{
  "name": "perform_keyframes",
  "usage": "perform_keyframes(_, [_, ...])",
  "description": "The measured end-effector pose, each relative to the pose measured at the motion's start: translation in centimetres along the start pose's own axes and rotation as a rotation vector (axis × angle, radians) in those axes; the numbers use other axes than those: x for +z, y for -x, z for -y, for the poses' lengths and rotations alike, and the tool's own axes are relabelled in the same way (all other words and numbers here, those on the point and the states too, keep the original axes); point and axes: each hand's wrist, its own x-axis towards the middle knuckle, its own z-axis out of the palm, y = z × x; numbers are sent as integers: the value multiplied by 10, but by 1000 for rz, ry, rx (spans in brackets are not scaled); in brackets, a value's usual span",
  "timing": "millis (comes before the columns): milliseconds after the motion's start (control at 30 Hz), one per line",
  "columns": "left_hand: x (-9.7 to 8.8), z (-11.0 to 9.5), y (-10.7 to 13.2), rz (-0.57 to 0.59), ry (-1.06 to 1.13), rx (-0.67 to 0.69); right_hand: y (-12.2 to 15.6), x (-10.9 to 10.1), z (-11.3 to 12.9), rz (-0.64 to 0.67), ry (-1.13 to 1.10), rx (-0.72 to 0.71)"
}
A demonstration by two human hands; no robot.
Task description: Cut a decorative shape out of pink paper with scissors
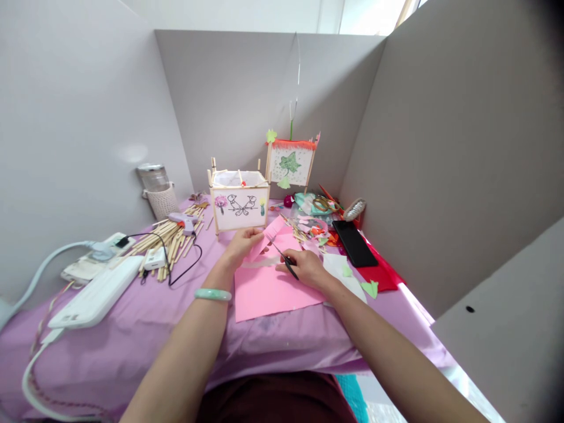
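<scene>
A narrow piece of pink paper (275, 228), with fine cuts along one edge, is pinched in the fingers of my left hand (244, 245). My right hand (305, 267) grips a pair of scissors with black handles (289, 265). Their blades point up and left, meeting the paper's edge. Below both hands lies a larger pink sheet (273, 292), flat on the table. Just behind my left hand stands a white paper lantern (240, 207) framed with wooden sticks, with two birds and flowers drawn on its front.
At the left are wooden sticks (176, 239), a glue gun (184, 221), a white power strip (97, 294) and cables. A second lantern (291, 164) with a green leaf picture stands behind. Paper scraps (317, 229), a black phone (355, 244) and red paper (382, 276) lie at the right.
</scene>
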Motion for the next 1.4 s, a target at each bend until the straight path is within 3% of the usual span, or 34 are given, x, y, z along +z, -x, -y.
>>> perform_keyframes(733, [-1,2,-1,22,-23,6,0,3,-4,-10,1,2])
perform_keyframes(1233, [-1,2,-2,-9,-18,19,0,2,0,-25,18,19])
perform_keyframes(1400, [-3,1,-3,-76,1,27,0,-1,1,5,-35,27])
